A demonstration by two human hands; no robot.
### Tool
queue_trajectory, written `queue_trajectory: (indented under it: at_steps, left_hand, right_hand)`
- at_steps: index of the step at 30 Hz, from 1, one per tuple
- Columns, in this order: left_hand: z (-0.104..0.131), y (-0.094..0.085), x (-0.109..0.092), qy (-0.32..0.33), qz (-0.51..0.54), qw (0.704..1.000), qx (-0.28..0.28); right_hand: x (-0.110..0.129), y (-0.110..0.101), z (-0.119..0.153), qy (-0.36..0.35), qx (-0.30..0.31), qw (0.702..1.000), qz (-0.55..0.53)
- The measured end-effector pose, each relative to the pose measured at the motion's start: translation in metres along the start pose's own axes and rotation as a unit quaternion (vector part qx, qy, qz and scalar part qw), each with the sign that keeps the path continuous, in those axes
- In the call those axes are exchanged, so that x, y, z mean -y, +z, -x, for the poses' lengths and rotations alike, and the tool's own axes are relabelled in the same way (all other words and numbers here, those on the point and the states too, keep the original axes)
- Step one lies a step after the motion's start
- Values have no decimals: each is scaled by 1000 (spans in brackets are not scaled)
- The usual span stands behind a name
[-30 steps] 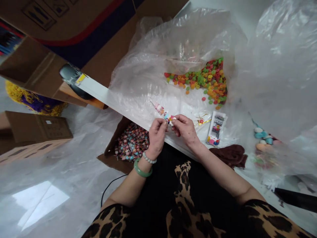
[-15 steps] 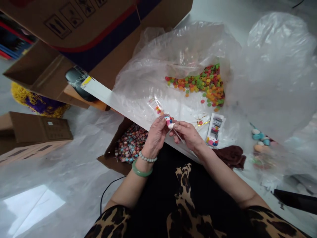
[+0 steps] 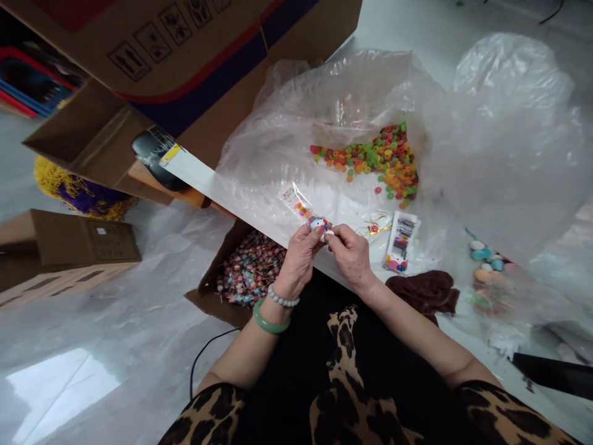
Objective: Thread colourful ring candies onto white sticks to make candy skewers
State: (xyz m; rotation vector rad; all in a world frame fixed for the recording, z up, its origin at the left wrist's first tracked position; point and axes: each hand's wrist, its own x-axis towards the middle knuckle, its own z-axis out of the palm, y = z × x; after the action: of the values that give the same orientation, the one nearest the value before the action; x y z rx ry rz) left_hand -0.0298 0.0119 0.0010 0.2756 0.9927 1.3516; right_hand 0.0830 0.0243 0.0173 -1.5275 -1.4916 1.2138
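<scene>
With left hand [image 3: 300, 254] and right hand [image 3: 354, 254] pinched around a colourful wrapped strip [image 3: 306, 212], nearside of the coloured-ring pile [image 3: 388, 156].

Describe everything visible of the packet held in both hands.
The packet looks like clear, shiny plastic: pale and printed at its far end, orange and red midway, white, blue and red nearest. It slants forward-left over the white table, its near end pinched between the left hand and right hand, which partly hide it.

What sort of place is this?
Probably a small workshop or packing room: a large carton printed with handling symbols, a heap of coloured rings, and an open box holding small multicoloured pieces.
</scene>
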Motion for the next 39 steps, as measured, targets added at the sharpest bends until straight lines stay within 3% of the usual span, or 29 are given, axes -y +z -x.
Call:
queue_trajectory:
  at_steps: [3,6,10,12,14,17,22,28,32,35,39]
  left_hand:
    - [-3,-1,-3,-10,25,1000,14]
    - [-7,-2,-4,-26,59,998,22]
    - [-7,-1,0,-29,95,995,24]
    - [-5,0,3,-18,88,996,21]
    - [-4,1,6,-13,73,997,22]
    - [-3,4,10,-3,53,998,20]
    - [-6,8,11,27,46,999,5]
    - [-14,4,9,3,76,997,-31]
    - [-13,8,12,40,80,995,-46]
    - [-13,8,10,39,68,996,-44]
    - [-18,-2,-1,-45,66,997,-26]
  right_hand:
    - [6,-4,5,-34,27,999,2]
    - [5,-4,3,26,83,990,-112]
    - [1,0,-6,162,130,922,-326]
    - [2,3,-9,198,136,896,-373]
    - [3,6,-10,209,122,888,-391]
    - [3,11,-12,187,77,902,-382]
    - [-4,13,-13,90,-2,967,-239]
    - [-4,12,-1,11,27,989,-145]
    - [-3,13,-4,-39,1,998,-46]
    - [-7,11,-13,-23,11,999,-42]
    - [-11,5,-25,63,65,981,-171]
